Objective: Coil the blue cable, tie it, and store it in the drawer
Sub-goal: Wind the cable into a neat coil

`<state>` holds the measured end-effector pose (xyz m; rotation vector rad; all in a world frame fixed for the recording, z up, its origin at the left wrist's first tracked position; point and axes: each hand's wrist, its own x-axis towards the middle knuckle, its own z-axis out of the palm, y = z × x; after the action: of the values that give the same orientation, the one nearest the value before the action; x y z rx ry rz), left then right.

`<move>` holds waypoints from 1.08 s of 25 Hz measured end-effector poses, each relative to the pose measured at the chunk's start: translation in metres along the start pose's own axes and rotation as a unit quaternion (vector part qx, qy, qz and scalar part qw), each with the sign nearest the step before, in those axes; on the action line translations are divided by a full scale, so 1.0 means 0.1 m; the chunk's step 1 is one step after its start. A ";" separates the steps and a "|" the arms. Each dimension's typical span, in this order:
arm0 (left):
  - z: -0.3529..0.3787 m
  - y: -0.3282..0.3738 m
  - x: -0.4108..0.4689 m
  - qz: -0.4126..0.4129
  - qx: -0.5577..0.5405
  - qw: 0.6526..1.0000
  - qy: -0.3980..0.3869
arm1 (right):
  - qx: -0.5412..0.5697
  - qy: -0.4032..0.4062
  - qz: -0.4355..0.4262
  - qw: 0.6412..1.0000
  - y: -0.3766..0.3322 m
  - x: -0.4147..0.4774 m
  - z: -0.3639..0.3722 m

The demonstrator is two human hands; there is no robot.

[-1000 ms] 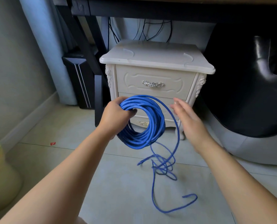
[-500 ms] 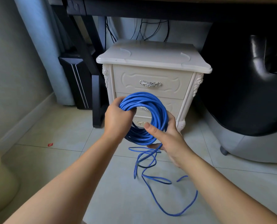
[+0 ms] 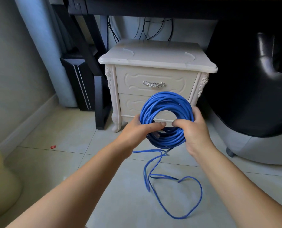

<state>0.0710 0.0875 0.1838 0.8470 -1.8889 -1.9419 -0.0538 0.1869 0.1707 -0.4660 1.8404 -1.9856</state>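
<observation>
Coiled blue cable (image 3: 167, 100): left side is being gripped by the left hand (image 3: 137, 130), right side by the right hand (image 3: 195, 131), fingers curled round the strands. It is being held before the cabinet's (image 3: 153, 53) closed lower drawer (image 3: 130, 104); its loose tail is being trailed across the floor (image 3: 62, 129).

The blue cable (image 3: 167, 100) I am gripping is showing a smooth plastic jacket with a soft sheen, the same on its loose loops lying on the floor (image 3: 71, 129). The floor tiles are looking pale, smooth and faintly glossy. The far cabinet (image 3: 153, 58) is wearing a cream painted finish, satin on top and carved in relief at its corners. On the top drawer (image 3: 133, 79) the handle (image 3: 154, 84) is gleaming like silvery metal. On the right, the black chair (image 3: 252, 96) is shining like glossy leather. Far left, the curtain (image 3: 43, 46) is hanging as matt blue cloth.
</observation>
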 end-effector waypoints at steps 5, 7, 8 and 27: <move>-0.06 0.03 0.02 0.243 0.311 0.918 0.048 | -0.254 -0.089 -0.134 0.954 -0.04 -0.06 -0.02; -0.04 0.00 0.01 0.274 0.405 0.871 0.038 | -0.344 -0.135 -0.191 0.909 -0.03 -0.14 0.01; -0.02 -0.01 0.01 0.254 0.409 0.875 0.040 | -0.366 -0.143 -0.206 0.896 -0.03 -0.17 0.02; 0.00 0.05 0.04 0.055 -0.219 0.943 0.243 | 0.113 -0.245 0.102 0.958 0.11 -0.24 0.09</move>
<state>0.0668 0.0848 0.1882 0.9436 -1.1402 -1.7728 -0.0284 0.1905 0.1613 -0.6052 1.2879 -1.7196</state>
